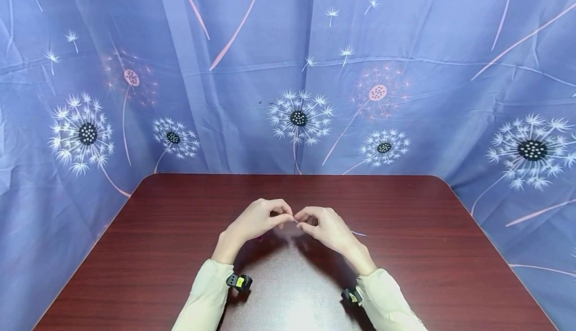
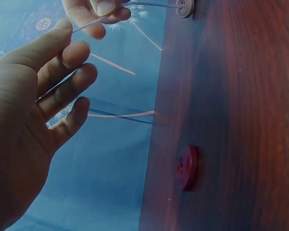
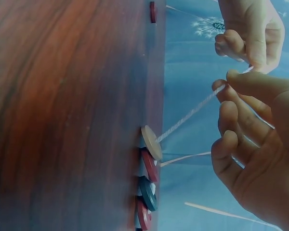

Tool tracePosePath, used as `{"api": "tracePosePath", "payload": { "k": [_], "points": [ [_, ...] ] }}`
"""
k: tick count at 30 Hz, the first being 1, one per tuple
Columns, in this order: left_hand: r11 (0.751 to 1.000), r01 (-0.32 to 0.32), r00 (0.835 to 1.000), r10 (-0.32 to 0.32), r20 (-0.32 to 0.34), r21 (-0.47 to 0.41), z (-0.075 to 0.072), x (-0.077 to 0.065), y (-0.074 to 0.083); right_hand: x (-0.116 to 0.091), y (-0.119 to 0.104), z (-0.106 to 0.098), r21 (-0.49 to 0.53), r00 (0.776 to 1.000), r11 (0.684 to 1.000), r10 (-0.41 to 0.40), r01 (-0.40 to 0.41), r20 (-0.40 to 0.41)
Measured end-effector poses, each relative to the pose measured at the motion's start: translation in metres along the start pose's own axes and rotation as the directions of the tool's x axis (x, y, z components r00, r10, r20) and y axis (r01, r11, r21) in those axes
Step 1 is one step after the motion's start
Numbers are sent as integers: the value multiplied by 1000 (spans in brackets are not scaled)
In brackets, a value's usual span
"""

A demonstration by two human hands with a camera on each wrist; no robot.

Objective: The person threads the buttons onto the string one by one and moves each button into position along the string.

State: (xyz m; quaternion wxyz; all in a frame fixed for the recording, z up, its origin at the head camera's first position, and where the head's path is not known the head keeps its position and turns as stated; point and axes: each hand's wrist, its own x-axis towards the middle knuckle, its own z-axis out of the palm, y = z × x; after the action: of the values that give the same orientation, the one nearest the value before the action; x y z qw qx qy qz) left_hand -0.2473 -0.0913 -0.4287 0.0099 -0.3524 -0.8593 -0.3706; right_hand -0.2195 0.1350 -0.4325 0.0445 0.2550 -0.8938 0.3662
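A thin whitish string (image 3: 190, 114) runs up from a pale wooden button (image 3: 151, 143) to the fingers of the right hand. Thumb and fingertip of the right hand (image 1: 327, 228) pinch it, and the other fingers are loosely bent. Just across from it the left hand (image 1: 257, 219) pinches the string's other portion between thumb and index finger, with a short stretch of string between the hands. Both hands are held above the table. Below the left hand, a loose red button (image 2: 187, 167) sits on the table, apart from the string.
Beside the pale button in the right wrist view are a red button (image 3: 149, 166), a dark green button (image 3: 148, 193) and another red button (image 3: 143, 213). The dark red wooden table (image 1: 171, 281) ends at a blue dandelion-print curtain (image 1: 243, 121).
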Motion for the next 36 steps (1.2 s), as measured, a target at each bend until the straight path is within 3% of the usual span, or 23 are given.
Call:
{"api": "tracePosePath", "payload": {
  "k": [6, 17, 27, 36],
  "points": [
    [1000, 4, 1000, -4, 4, -3, 0, 0, 0, 0, 1, -1, -16, 999, 999, -29, 29, -20],
    [1000, 24, 999, -23, 23, -19, -1, -1, -2, -1, 1, -5, 58, 999, 997, 50, -50, -1],
    [998, 67, 998, -67, 8, 1, -1, 1, -7, 0, 1, -5, 73, 999, 996, 44, -43, -12],
    [990, 127, 989, -122, 89, -56, -10, -6, -11, -1, 0, -5, 72, 999, 996, 49, -48, -14]
  ]
}}
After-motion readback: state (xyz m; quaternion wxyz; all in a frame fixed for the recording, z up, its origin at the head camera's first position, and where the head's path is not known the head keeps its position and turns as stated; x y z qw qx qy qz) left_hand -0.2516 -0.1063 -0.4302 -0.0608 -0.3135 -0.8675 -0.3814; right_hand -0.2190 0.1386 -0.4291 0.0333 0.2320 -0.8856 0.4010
